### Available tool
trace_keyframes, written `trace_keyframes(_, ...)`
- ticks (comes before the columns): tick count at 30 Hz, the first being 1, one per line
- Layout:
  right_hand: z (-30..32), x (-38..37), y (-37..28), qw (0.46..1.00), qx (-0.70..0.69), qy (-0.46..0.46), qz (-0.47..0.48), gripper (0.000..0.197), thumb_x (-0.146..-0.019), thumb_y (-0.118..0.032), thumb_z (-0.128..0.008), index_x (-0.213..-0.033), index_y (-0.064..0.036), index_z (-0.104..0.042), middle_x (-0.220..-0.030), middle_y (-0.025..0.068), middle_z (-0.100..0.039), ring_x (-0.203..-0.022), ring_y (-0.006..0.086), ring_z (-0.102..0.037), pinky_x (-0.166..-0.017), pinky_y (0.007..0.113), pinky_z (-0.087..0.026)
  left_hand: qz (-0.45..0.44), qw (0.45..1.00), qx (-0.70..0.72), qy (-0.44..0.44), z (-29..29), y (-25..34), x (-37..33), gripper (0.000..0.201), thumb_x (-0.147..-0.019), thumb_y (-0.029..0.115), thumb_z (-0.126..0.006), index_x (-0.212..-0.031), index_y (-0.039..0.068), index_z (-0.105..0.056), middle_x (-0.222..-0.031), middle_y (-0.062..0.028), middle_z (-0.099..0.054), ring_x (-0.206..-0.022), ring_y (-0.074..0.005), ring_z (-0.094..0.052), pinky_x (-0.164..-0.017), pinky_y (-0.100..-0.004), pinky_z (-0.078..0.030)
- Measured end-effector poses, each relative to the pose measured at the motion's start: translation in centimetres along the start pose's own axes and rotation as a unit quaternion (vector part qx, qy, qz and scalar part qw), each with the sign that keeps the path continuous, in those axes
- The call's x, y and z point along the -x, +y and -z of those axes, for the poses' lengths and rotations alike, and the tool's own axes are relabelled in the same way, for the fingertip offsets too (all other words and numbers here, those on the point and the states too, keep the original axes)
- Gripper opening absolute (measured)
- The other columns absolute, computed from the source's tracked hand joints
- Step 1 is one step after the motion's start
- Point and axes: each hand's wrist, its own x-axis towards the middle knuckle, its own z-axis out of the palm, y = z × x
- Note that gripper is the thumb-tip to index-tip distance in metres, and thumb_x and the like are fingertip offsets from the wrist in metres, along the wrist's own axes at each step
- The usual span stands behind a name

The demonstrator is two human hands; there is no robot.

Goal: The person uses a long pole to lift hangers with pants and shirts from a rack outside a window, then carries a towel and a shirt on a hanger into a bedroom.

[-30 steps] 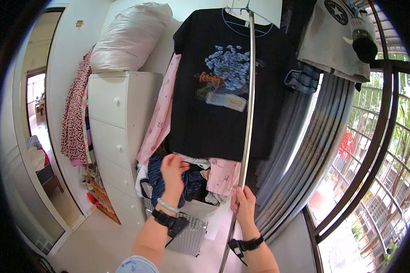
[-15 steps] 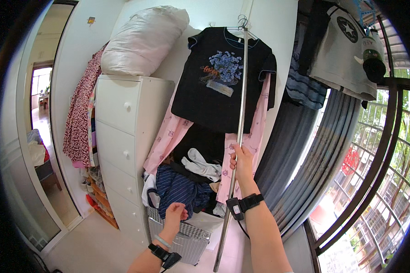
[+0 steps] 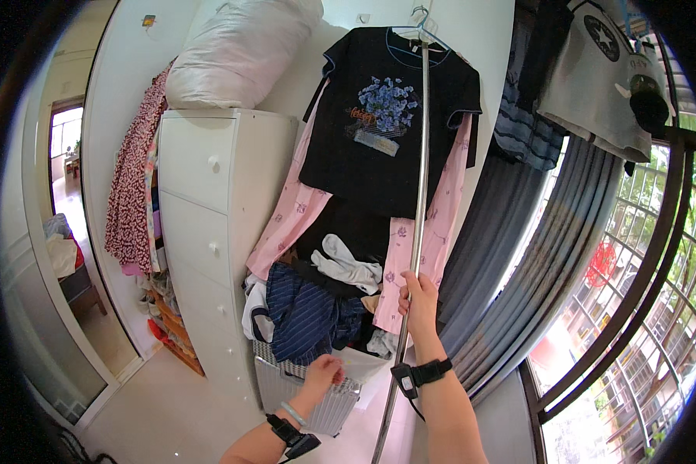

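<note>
My right hand [image 3: 420,305] is closed around a long metal pole [image 3: 422,185]. The pole's top end meets a blue hanger [image 3: 433,32], which carries a black short-sleeved T-shirt [image 3: 340,139] with a blue flower print. Behind that shirt hang other garments, among them a pink patterned one [image 3: 290,224]. My left hand [image 3: 322,376] has its fingers curled in, with nothing visible in them. It is just below a navy striped garment [image 3: 301,313] in a heap of clothes. A light grey cloth [image 3: 344,264] lies on the heap. Under it stands a silver suitcase [image 3: 290,394].
A white drawer cabinet [image 3: 197,162] stands left of the clothes, with a stuffed white bag [image 3: 243,58] on top. Grey curtains [image 3: 510,286] and a barred window [image 3: 634,286] are on the right. More clothes [image 3: 591,85] hang at upper right. A sliding door [image 3: 46,309] is at left.
My left hand has dropped lower and to the right, away from the striped garment. My right hand still grips the pole, and the hanging shirt sits slightly higher in view.
</note>
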Motion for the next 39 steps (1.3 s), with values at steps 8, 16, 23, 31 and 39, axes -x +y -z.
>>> trace_keyframes(8, 5.2, 6.1, 1.3, 0.999, -0.012, 0.037, 0.015, 0.02, -0.089, -0.02, -0.052, -0.09, -0.0007, -0.054, -0.054, 0.0003, -0.042, -0.037, 0.0069, -0.034, -0.034, 0.021, -0.026, 0.076, 0.902, -0.163, -0.392, -7.9, -2.8, 2.5, 0.044, -0.088, 0.019, -0.055, -0.125, 0.002, -0.036, -0.091, -0.0062, -0.06, -0.084, -0.0125, -0.057, -0.077, -0.0263, -0.048)
trace_keyframes(16, 10.8, 11.6, -0.9, 0.987, -0.022, 0.134, 0.087, 0.018, -0.091, -0.019, -0.048, -0.092, -0.0016, -0.052, -0.053, 0.0006, -0.043, -0.037, 0.0062, -0.035, -0.034, 0.021, -0.026, 0.087, 0.853, -0.278, -0.433, -12.0, -9.0, 3.3, 0.029, -0.082, 0.018, -0.06, -0.105, 0.003, -0.052, -0.075, -0.0022, -0.057, -0.07, -0.0088, -0.054, -0.065, -0.0232, -0.045)
trace_keyframes(23, 17.0, 16.5, -3.5, 0.956, 0.001, 0.26, 0.137, 0.015, -0.09, -0.015, -0.048, -0.09, -0.0004, -0.052, -0.054, 0.001, -0.043, -0.04, 0.008, -0.037, -0.037, 0.022, -0.029, -0.067, 0.795, -0.35, -0.491, -16.4, -16.0, 4.7, 0.031, -0.076, 0.035, -0.062, -0.081, 0.004, -0.058, -0.066, -0.0112, -0.055, -0.061, -0.0223, -0.053, -0.059, -0.0333, -0.042)
trace_keyframes(31, 25.1, 22.7, -6.4, 0.902, 0.015, 0.385, 0.196, 0.019, -0.092, -0.02, -0.045, -0.098, -0.0021, -0.05, -0.053, 0.0025, -0.042, -0.041, 0.0095, -0.038, -0.038, 0.023, -0.029, -0.08, 0.72, -0.403, -0.559, -22.0, -21.8, 7.1, 0.037, -0.074, 0.039, -0.062, -0.065, 0.004, -0.054, -0.06, -0.0125, -0.053, -0.06, -0.0263, -0.054, -0.056, -0.0345, -0.042)
trace_keyframes(39, 36.3, 26.4, -12.4, 0.849, 0.066, 0.465, 0.242, 0.023, -0.092, -0.023, -0.049, -0.099, -0.0013, -0.051, -0.056, 0.0012, -0.044, -0.04, 0.0085, -0.037, -0.036, 0.023, -0.03, 0.237, 0.737, -0.274, -0.571, -29.6, -26.9, 11.8, 0.042, -0.079, 0.034, -0.066, -0.057, 0.0, -0.053, -0.051, -0.0041, -0.052, -0.051, -0.0136, -0.054, -0.05, -0.0284, -0.041)
